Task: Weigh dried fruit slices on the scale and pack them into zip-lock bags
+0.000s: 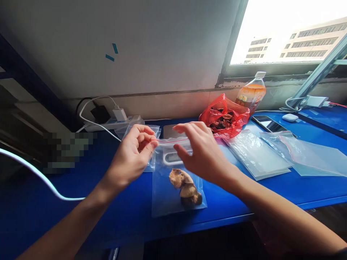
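A clear zip bag (165, 191) with a red seal line hangs upright above the blue table's near edge. Several brown dried pieces (187, 187) lie at its bottom, their exact kind unclear. My left hand (137, 150) pinches the bag's top left corner between thumb and fingers. Near the top right of the seal is my right hand (199, 151), thumb and fingers spread apart, with no clear grip on the bag. Behind the bag, partly hidden, sits a scale (170, 157) with a white-framed display.
Beyond my right hand stands a red plastic bag (225, 119) of dark dried pieces, beside an orange drink bottle (252, 92). Stacked clear bags (257, 155), a phone (271, 124) and a white case (290, 117) lie right. A power strip (116, 122) and white cable (51, 186) are left.
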Motion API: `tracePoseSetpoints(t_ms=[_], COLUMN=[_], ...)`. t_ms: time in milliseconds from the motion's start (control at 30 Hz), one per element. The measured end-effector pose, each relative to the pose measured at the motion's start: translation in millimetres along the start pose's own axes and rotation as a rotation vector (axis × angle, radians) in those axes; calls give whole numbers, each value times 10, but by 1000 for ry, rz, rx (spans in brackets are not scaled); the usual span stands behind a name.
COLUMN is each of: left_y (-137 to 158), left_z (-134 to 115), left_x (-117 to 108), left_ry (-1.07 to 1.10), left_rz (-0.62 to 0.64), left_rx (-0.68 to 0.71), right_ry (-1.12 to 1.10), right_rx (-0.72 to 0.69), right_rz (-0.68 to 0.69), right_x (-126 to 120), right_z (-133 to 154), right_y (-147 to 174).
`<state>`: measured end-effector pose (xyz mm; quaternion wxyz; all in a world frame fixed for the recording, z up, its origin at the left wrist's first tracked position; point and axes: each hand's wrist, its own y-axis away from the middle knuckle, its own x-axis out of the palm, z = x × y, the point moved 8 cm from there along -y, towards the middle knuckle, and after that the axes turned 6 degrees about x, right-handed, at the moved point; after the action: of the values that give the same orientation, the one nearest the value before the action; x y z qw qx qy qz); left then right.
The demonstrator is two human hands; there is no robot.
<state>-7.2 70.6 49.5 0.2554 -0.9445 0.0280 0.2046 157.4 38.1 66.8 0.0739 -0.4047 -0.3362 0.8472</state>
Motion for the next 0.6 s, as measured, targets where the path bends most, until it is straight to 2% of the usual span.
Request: tracePoseSetpoints(t_ms=[67,167,333,500,600], left_y=[101,230,245,196,177], left_z=[-129,-254,-276,-329,-373], left_x=[48,108,145,232,203], left_ry=[-155,-302,-347,-364,-370], left_rz=[-19,-42,-8,99,79], left_rx=[131,264,324,385,407], right_ry=[-14,-86,-146,-95,-109], right_rx=[-51,-49,-22,-7,-25], right_rz=[69,135,178,122,150], right_x=[86,149,177,168,192], right_z=[147,209,141,111,113], right_y=[49,89,105,119,111])
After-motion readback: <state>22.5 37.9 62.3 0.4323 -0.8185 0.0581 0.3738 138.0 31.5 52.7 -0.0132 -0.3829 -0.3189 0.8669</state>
